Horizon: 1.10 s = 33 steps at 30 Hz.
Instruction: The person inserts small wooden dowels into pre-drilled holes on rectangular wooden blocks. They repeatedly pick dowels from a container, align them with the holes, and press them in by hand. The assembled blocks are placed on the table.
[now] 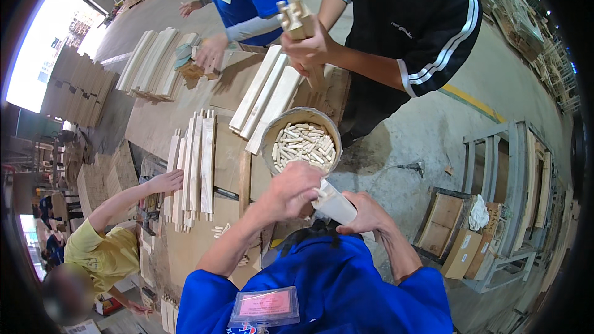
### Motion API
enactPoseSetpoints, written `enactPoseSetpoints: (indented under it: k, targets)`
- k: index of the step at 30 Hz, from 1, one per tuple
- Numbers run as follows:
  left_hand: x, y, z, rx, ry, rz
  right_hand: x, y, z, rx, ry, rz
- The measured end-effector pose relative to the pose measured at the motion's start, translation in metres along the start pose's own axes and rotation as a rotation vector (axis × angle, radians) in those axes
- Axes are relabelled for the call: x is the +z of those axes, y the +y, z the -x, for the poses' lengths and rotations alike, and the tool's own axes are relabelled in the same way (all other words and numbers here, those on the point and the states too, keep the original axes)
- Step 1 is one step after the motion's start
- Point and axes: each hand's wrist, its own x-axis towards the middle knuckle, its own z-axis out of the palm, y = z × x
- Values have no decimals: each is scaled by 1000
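Wood, pale and squared at its edges, fills your right hand [369, 212] in the head view: your fingers are clamped on the wooden piece [335, 203], which lies between your two hands, one end turned toward the left. Your left hand [291, 192] is at that end, its fingers drawn together; the knuckles hide the fingertips, so whether they pinch anything cannot be told.

To work well here, I would hold the piece low and firm on the right so that it does not twist if you press on its end, and line your left fingertips up along its length rather than across it. Tilting that end out from behind your knuckles should help you see it squarely.

Just beyond your left hand stands a round bucket [268, 133] with a rough, worn-looking rim, holding short wooden dowels [304, 145]: cream-coloured, cylindrical, jumbled every which way. Left of your grip, long flat slats [193, 170] lie side by side under another person's hand [167, 180], on a brown tabletop [185, 256]. Past the bucket, straight-sided boards [273, 109] lie slantwise, and a co-worker's hand [312, 46] grips an upright bundle of sticks [299, 21].
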Motion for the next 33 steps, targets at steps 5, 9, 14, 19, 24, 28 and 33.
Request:
enactPoseSetpoints:
  k: [5,9,14,19,24,28,33]
  targets:
    - [-18,-93,-58,-310,-108,-32,-6,28,-3,-79,192,-107]
    - [4,-157,-48,-470,-544,-859,-18,20,-6,-54,161,-82]
    - [-5,-138,-39,-474,-274,-627,-10,24,-11,-73,186,-103]
    - [-30,-24,-13,-648,306,148,5,17,-12,-139,283,-49]
    - [-40,49,41,-391,340,347,27,-10,-30,-132,163,-64]
    - [-42,67,68,-247,325,-72,45,-31,-41,-245,124,30]
    - [-59,94,95,-385,246,-316,70,-50,-47,-301,99,141]
